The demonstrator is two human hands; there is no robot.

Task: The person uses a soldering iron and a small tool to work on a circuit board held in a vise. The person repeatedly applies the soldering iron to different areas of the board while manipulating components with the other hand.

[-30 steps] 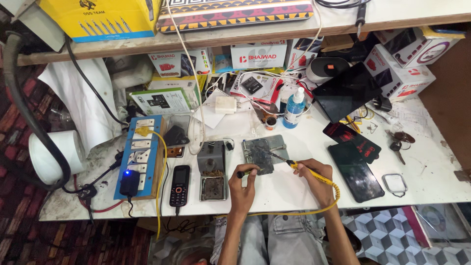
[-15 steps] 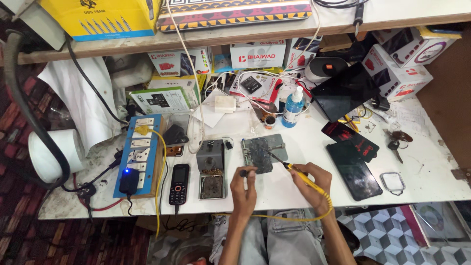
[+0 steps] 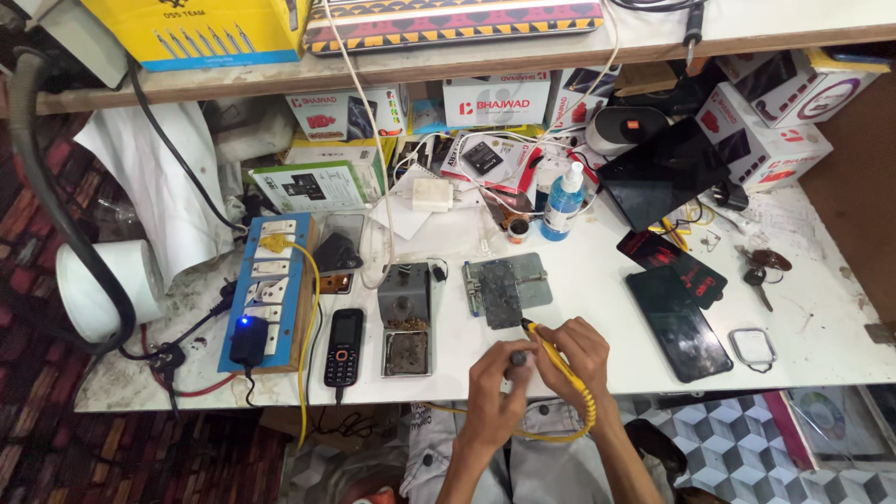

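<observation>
Soldering iron [image 3: 557, 359], yellow, is pinched in the right hand [image 3: 577, 353] at lower centre of frame, long axis running up-left, tip touching the grey holder plate [image 3: 507, 289]. Left hand [image 3: 499, 378] just beside, fingers closed on a thin rod.

The soldering iron [image 3: 558, 359] has a smooth yellow plastic grip. The board holder [image 3: 509, 289] is dull grey metal. The worktop [image 3: 597, 280] looks matt white, scuffed. Two smartphones [image 3: 678, 322] show glossy black glass. The boxes [image 3: 495, 98] are printed cardboard.
</observation>
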